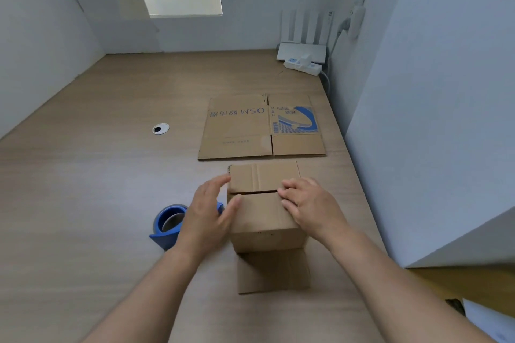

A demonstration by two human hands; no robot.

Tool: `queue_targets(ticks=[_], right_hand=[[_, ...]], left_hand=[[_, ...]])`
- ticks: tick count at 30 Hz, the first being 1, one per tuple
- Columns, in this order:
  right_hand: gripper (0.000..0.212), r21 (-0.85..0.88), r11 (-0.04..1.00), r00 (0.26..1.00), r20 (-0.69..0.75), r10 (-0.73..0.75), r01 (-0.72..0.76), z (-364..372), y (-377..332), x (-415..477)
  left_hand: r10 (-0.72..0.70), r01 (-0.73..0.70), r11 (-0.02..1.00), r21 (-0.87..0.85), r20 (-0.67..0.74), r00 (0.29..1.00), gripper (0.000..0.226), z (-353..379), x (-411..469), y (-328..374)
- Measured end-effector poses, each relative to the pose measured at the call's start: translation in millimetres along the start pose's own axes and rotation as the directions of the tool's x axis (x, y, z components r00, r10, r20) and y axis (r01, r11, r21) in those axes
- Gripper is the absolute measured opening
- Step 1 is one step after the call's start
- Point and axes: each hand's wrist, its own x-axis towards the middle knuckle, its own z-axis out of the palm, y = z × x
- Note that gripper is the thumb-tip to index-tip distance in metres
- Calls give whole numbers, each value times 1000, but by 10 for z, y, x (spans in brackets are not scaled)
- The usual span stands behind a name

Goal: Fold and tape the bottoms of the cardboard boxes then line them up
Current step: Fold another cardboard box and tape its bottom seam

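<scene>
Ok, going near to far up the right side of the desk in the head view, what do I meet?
Small brown cardboard box with folded flaps → flattened printed cardboard box → white power strip → white router with upright antennas.

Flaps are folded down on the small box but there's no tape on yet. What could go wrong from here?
1. The seam is untaped, with the right hand pressing at it; if that hand lifts, the flaps may spring up.
2. The tape dispenser sits by the left hand; fetching it leaves one hand on the box, which could slide or skew.
</scene>
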Motion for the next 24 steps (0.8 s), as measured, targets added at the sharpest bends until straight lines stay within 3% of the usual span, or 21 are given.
queue_targets(ticks=[3,6,8,12,16,19,24], right_hand=[[44,-31,999,1000,6,21,-21,11,-77,-61],[44,-50,997,998,29,57,-56,-11,-108,-42],[43,-46,996,996,30,82,-81,-6,-132,-16],[42,-57,991,992,35,121,-119,-9,-189,-4],[43,-73,986,986,62,157,-152,-19,-229,-1],[42,-81,985,985,67,158,-153,-11,-241,10],[41,-73,986,987,53,152,-148,-14,-228,-7]], left_hand=[[-234,240,969,56,-96,968,52,-177,-28,-353],[-424,405,878,255,21,906,54,-233,-39,-700],[-447,384,845,371,99,889,46,-230,-49,-810],[-466,285,767,575,193,864,50,-189,37,-796],[-521,357,728,586,134,843,60,-112,157,-783],[-492,371,729,575,64,868,58,-71,130,-843],[-546,400,734,549,126,828,42,-158,206,-839]])
